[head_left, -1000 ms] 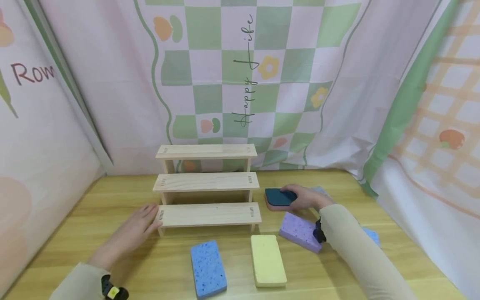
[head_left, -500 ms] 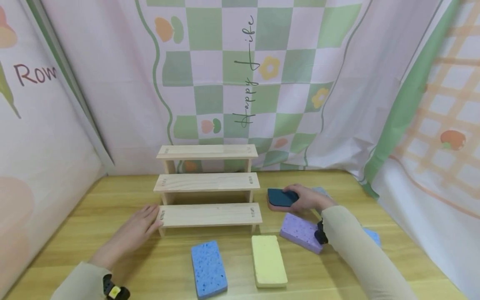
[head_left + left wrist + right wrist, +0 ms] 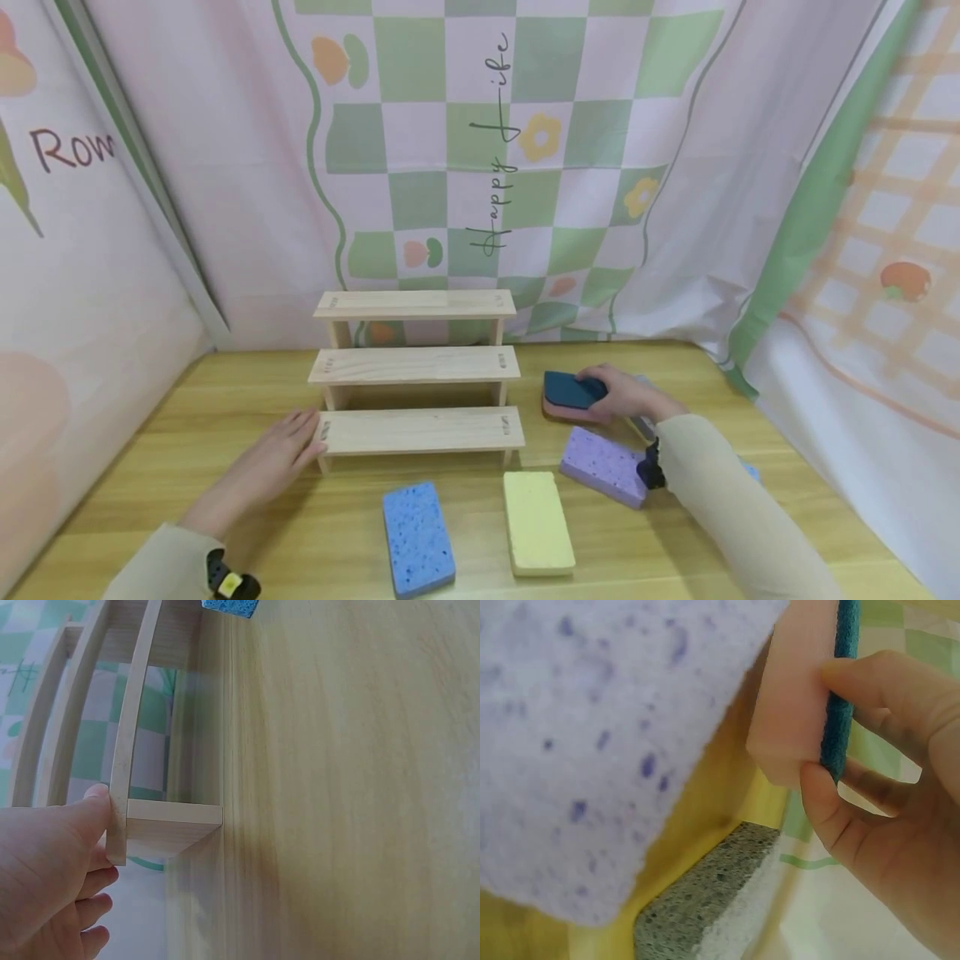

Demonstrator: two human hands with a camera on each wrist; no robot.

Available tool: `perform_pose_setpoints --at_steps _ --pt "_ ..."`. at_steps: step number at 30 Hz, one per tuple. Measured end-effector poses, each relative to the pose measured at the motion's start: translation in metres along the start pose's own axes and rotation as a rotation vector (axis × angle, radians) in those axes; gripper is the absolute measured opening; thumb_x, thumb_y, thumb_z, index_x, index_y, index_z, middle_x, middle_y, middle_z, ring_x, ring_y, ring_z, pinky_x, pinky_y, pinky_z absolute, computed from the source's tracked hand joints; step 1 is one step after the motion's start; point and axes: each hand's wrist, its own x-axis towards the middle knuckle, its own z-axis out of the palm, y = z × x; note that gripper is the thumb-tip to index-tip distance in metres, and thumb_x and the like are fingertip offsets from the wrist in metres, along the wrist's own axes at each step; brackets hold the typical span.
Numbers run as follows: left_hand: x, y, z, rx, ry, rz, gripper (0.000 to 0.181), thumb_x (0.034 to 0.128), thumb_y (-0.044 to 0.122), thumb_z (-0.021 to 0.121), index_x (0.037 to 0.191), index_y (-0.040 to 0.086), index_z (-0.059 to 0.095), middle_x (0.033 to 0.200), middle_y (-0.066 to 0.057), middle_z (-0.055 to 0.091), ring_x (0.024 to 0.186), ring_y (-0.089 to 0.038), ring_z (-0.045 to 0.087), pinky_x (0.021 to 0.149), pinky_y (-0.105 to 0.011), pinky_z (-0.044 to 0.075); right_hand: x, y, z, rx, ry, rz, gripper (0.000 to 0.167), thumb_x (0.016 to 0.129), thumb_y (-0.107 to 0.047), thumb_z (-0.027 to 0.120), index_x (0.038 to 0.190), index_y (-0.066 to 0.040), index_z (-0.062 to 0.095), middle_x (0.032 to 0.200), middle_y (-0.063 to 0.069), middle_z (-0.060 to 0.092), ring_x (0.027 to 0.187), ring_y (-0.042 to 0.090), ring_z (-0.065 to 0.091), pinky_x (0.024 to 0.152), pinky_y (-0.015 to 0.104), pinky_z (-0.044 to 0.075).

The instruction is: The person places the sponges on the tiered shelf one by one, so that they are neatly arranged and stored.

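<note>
Pale curtains (image 3: 472,133) printed with green checks hang behind a wood-grain table (image 3: 300,542), where a light wooden stand with 3 stepped boards (image 3: 420,364) stands left of several sponges.

Compared with 1 second ago, the rectangular scrub sponge of pink foam with a dark teal pad (image 3: 566,396) lies farther right, so the gap between it and the stand is wider. The right hand (image 3: 618,396) has shifted with it, and its beige sleeve (image 3: 735,500) now hides more of the small blue piece (image 3: 750,472) at the far right. The stand and the left hand (image 3: 270,454) have kept their places.

The right hand's fingers pinch the scrub sponge at its right end, with digits against both the pink foam and the teal pad; the left end sticks out free toward the stand, pad uppermost. Whether its underside touches the table cannot be told.

The left hand's thumb and bent fingers hold the left end of the lowest board.

Just in front of the scrub sponge lies a pitted purple rectangular sponge (image 3: 603,462), near the right wrist. A grey speckled sponge (image 3: 712,892) sits behind and below the right hand, partly hidden. Nearer the person, 2 rectangular sponges lie flat and apart: pale yellow (image 3: 538,523) and speckled blue (image 3: 418,539).
</note>
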Motion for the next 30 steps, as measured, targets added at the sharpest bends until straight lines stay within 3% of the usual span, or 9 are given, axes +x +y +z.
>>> perform_pose_setpoints --at_steps 8,18,30 --pt "-0.001 0.001 -0.002 -0.017 -0.008 -0.014 0.054 0.0973 0.026 0.047 0.129 -0.016 0.040 0.134 -0.031 0.037 0.125 -0.047 0.030 0.102 -0.055 0.025 -0.005 -0.007 -0.014 -0.001 0.057 -0.037 0.059 0.076 -0.009 0.069 0.130 -0.001 0.047 0.133 0.030 0.036 0.115 0.044 0.039 0.092 0.058 0.036" --pt "-0.001 0.002 -0.002 -0.020 -0.003 -0.013 0.054 0.0972 0.027 0.048 0.129 -0.016 0.040 0.134 -0.031 0.037 0.125 -0.047 0.030 0.102 -0.056 0.025 -0.012 -0.018 -0.039 -0.029 0.167 -0.149 0.055 0.076 -0.006 0.068 0.126 0.005 0.049 0.122 0.032 0.038 0.100 0.039 0.044 0.081 0.049 0.041" --pt "-0.001 0.002 -0.001 -0.007 0.003 -0.012 0.053 0.0970 0.026 0.048 0.129 -0.016 0.041 0.134 -0.031 0.038 0.124 -0.048 0.031 0.102 -0.056 0.026 -0.016 -0.043 -0.062 -0.063 0.195 -0.161 0.056 0.079 -0.009 0.068 0.129 0.002 0.046 0.122 0.030 0.040 0.097 0.037 0.045 0.078 0.047 0.042"
